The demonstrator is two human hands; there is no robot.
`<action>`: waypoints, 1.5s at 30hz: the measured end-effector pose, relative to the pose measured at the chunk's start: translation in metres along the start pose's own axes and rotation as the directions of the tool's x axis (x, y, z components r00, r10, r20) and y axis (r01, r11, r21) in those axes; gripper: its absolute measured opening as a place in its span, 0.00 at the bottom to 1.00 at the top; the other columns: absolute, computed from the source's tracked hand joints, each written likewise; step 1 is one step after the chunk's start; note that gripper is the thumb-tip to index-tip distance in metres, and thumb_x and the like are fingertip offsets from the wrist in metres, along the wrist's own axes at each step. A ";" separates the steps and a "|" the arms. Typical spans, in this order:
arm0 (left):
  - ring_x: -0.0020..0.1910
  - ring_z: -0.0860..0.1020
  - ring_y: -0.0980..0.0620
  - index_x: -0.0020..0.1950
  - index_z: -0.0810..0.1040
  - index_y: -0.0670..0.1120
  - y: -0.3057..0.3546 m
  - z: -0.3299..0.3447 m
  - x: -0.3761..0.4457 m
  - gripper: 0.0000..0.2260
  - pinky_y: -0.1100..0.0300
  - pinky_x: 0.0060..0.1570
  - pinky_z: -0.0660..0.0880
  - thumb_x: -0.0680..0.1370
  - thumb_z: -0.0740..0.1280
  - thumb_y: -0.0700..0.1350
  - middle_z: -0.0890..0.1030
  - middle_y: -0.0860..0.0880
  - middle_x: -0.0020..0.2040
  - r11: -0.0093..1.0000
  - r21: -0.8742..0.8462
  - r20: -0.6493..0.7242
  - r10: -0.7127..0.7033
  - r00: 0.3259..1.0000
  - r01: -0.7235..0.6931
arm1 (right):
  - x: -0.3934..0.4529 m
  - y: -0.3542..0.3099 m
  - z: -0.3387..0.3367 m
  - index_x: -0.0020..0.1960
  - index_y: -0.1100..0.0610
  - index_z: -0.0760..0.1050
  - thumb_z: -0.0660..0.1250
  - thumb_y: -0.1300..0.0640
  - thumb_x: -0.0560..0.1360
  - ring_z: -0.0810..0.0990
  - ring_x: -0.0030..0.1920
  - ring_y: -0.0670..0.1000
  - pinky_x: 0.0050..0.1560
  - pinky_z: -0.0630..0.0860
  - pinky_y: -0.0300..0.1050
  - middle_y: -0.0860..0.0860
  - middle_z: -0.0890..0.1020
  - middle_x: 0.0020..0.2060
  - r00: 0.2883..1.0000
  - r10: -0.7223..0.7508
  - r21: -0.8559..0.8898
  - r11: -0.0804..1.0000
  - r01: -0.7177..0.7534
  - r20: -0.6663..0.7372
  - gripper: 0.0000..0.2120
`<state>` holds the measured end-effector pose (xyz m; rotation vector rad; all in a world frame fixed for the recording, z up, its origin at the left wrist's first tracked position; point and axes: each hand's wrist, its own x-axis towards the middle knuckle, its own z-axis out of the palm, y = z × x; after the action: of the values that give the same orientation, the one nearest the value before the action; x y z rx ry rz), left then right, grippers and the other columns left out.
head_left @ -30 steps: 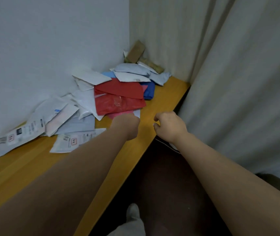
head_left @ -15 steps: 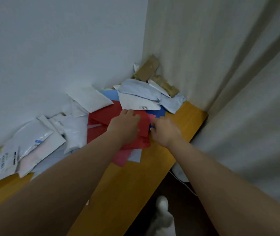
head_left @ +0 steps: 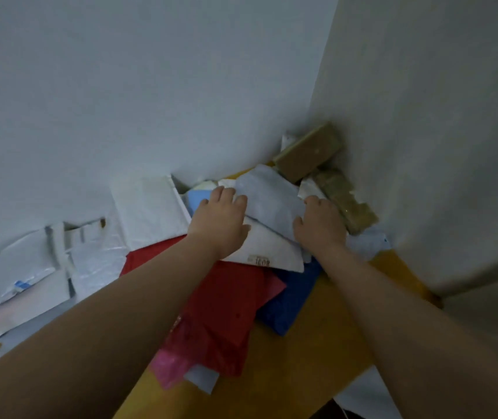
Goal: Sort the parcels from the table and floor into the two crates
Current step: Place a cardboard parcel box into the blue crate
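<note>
Pale grey-blue and soft-looking, the grey mailer (head_left: 272, 201) lies at the top of the parcel heap on the wooden table (head_left: 317, 352), close to the corner where wall meets curtain. The left hand (head_left: 222, 222) rests on its left edge, fingers slightly curled over the rim; the right hand (head_left: 320, 225) grips its right side, fingers bent onto it. Under it sits a white mailer (head_left: 269, 252) with a small printed label, then red mailers (head_left: 220, 306), a dark blue parcel (head_left: 293, 300) and a pink bag (head_left: 169, 367). Two brown cardboard boxes (head_left: 308, 152) lean in the corner behind. White bags at the left are blurred and their labels unreadable; both thumbs are hard to make out.
</note>
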<state>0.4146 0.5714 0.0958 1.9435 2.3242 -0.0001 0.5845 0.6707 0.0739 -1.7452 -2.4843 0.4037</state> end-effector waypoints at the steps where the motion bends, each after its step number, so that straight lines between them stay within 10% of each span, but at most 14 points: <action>1: 0.73 0.58 0.41 0.73 0.62 0.45 0.003 0.004 0.009 0.25 0.45 0.65 0.65 0.79 0.60 0.55 0.62 0.42 0.72 1.000 0.003 0.015 -0.010 1.000 0.010 | 0.016 0.009 -0.001 0.64 0.61 0.68 0.59 0.54 0.79 0.72 0.61 0.59 0.57 0.71 0.50 0.60 0.74 0.60 1.000 0.011 -0.004 1.000 -0.011 0.015 0.17; 9: 0.76 0.53 0.43 0.76 0.59 0.46 -0.007 0.022 0.069 0.27 0.47 0.69 0.62 0.80 0.60 0.55 0.60 0.43 0.75 0.995 0.000 0.070 -0.100 0.992 0.100 | 0.137 0.015 0.007 0.69 0.65 0.62 0.67 0.48 0.76 0.70 0.66 0.63 0.63 0.69 0.54 0.63 0.71 0.66 0.967 0.249 0.326 0.911 -0.252 0.051 0.31; 16: 0.77 0.53 0.46 0.77 0.59 0.48 -0.013 0.039 0.105 0.27 0.50 0.71 0.61 0.80 0.60 0.54 0.59 0.45 0.76 0.984 -0.098 0.102 -0.138 0.985 0.148 | 0.201 -0.013 0.041 0.76 0.69 0.35 0.69 0.38 0.71 0.61 0.73 0.64 0.69 0.63 0.55 0.66 0.58 0.74 0.845 0.511 0.500 0.697 -0.514 0.157 0.57; 26: 0.76 0.55 0.46 0.76 0.61 0.48 -0.030 0.057 0.123 0.25 0.51 0.69 0.63 0.80 0.61 0.53 0.62 0.45 0.75 0.968 -0.168 0.117 -0.168 0.979 0.186 | 0.241 -0.025 0.059 0.77 0.65 0.37 0.73 0.43 0.70 0.61 0.71 0.65 0.70 0.60 0.55 0.63 0.56 0.73 0.694 0.696 0.685 0.416 -0.597 0.182 0.56; 33: 0.71 0.65 0.44 0.73 0.67 0.44 -0.054 0.040 0.107 0.22 0.53 0.70 0.62 0.80 0.63 0.49 0.68 0.43 0.71 0.878 -0.420 0.019 -0.245 0.969 0.231 | 0.183 -0.042 0.047 0.75 0.63 0.60 0.67 0.57 0.78 0.71 0.68 0.58 0.68 0.69 0.49 0.60 0.70 0.69 0.912 0.410 0.987 0.144 -0.071 0.006 0.29; 38: 0.63 0.74 0.44 0.70 0.70 0.41 -0.066 0.003 0.075 0.21 0.56 0.62 0.69 0.83 0.56 0.52 0.74 0.41 0.64 0.665 -0.692 -0.044 -0.428 0.903 0.282 | 0.122 -0.069 0.021 0.68 0.62 0.73 0.63 0.53 0.78 0.78 0.62 0.60 0.65 0.73 0.57 0.60 0.80 0.61 0.899 -0.080 0.858 -0.273 -0.435 0.431 0.21; 45: 0.57 0.80 0.56 0.70 0.69 0.59 -0.064 -0.043 -0.019 0.23 0.60 0.55 0.77 0.78 0.56 0.66 0.82 0.56 0.59 0.085 -0.979 0.151 -0.298 0.943 0.183 | 0.027 -0.114 -0.002 0.57 0.61 0.82 0.58 0.53 0.75 0.82 0.56 0.60 0.54 0.79 0.55 0.61 0.81 0.58 0.788 -0.459 0.776 -0.278 -0.566 0.410 0.20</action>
<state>0.3515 0.5442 0.1358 0.7716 1.6738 1.3023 0.4713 0.6602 0.1032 -0.7187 -0.8055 2.5015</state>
